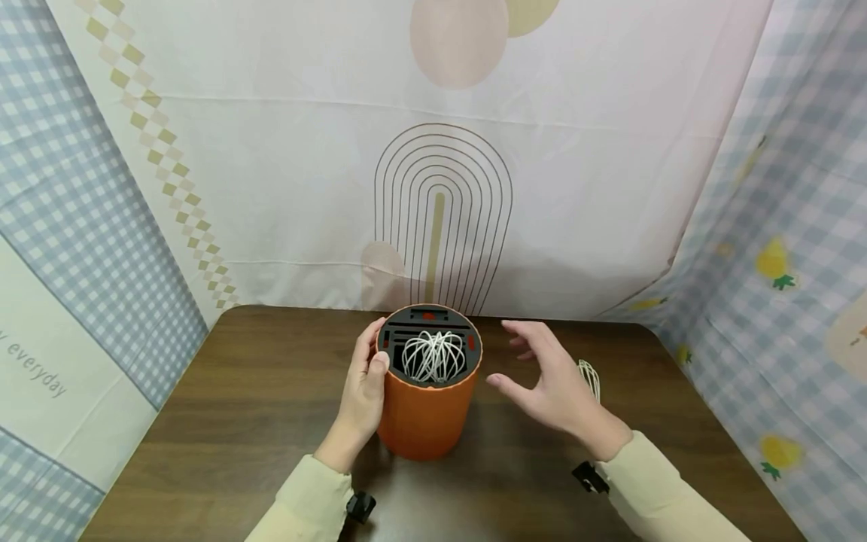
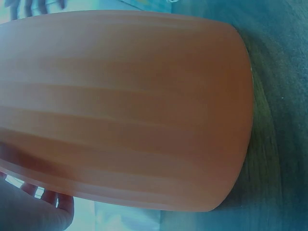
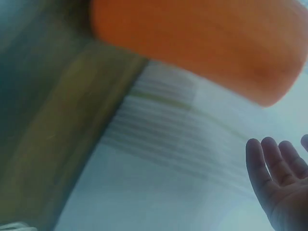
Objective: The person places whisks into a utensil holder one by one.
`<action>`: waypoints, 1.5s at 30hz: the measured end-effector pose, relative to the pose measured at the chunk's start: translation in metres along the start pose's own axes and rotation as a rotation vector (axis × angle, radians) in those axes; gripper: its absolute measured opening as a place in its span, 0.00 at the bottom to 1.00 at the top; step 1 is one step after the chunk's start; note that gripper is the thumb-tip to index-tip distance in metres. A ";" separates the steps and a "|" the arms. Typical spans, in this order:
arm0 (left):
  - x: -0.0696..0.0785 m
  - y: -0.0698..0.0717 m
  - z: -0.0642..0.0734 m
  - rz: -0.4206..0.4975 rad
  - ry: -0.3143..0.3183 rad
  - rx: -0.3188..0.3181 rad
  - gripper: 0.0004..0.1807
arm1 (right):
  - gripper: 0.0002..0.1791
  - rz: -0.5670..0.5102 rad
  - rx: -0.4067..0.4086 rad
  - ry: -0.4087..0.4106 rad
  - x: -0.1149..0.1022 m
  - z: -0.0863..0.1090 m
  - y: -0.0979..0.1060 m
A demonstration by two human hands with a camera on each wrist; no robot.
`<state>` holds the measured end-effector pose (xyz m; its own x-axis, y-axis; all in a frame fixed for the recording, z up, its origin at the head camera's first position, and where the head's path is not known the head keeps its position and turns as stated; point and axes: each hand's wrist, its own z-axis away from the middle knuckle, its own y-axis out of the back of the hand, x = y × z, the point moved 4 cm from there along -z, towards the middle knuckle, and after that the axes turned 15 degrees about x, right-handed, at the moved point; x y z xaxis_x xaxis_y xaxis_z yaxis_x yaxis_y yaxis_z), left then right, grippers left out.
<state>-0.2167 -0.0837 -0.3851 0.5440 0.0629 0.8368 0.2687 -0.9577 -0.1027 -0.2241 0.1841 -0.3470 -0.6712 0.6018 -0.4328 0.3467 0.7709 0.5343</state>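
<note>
An orange knife and utensil holder (image 1: 427,425) stands upright on the table, its black slotted insert (image 1: 403,329) facing up. White wire loops, which look like a whisk head (image 1: 433,357), stick up from the insert's opening. My left hand (image 1: 362,388) grips the holder's left side near the rim, thumb on the edge. In the left wrist view the holder (image 2: 130,110) fills most of the picture. To the right of the holder, apart from it, my right hand (image 1: 549,380) is held with thumb and fingers spread, holding nothing. The right wrist view shows its fingers (image 3: 276,159) extended below the holder.
More white wire loops (image 1: 590,379), perhaps another whisk, lie on the brown wooden table (image 1: 271,429) beyond my right hand, which partly hides them. A white patterned cloth (image 1: 305,188) hangs behind the table, with checked cloth (image 1: 779,248) along the right.
</note>
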 end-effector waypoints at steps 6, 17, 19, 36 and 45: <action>0.001 -0.001 0.000 0.004 0.000 0.002 0.27 | 0.42 0.124 -0.021 -0.068 0.034 0.029 0.017; 0.000 0.000 0.000 -0.011 -0.004 -0.004 0.27 | 0.41 0.263 -0.060 -0.278 0.087 0.078 0.044; 0.001 0.000 0.000 -0.013 -0.003 -0.002 0.27 | 0.41 0.270 -0.052 -0.320 0.098 0.085 0.048; 0.000 0.000 0.000 0.002 -0.003 0.004 0.27 | 0.54 0.383 -0.184 -0.773 0.144 0.126 0.066; 0.000 0.000 0.000 -0.005 -0.007 -0.004 0.26 | 0.54 0.374 -0.252 -0.865 0.156 0.135 0.066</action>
<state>-0.2165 -0.0834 -0.3849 0.5482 0.0698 0.8334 0.2681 -0.9586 -0.0961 -0.2171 0.3573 -0.4772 0.2019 0.8215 -0.5333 0.2218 0.4920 0.8419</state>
